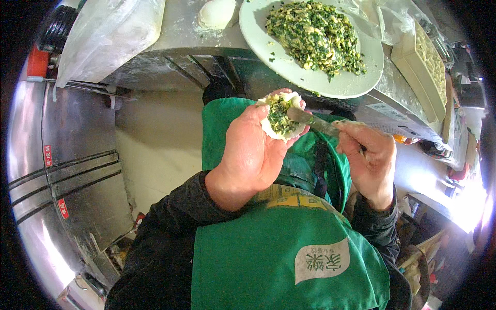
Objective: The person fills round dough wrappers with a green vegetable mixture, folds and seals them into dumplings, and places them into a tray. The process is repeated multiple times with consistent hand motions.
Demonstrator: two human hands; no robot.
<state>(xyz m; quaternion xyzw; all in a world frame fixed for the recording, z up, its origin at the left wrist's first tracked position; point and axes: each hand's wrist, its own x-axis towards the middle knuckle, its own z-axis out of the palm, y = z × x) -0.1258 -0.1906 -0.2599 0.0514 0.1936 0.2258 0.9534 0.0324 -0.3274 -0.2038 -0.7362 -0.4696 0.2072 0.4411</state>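
Note:
My left hand (248,151) cups a round dough wrapper (279,133) with chopped green filling (281,112) heaped inside it. Between the fingers of my right hand (366,155) is the handle of a flat, narrow spatula (319,124). Its tip presses on the filling at the wrapper's right side. Just beyond my hands, a large pale plate (310,81) reaches over the table edge. It bears a mound of chopped green and yellowish filling (317,37).
A piece of white dough (217,14) lies on the floured metal table (178,31). At the left is a clear plastic bag (116,35). On the right stands a cream tray (414,73) holding many pale pieces. Steel cabinet doors (77,128) rise to my left.

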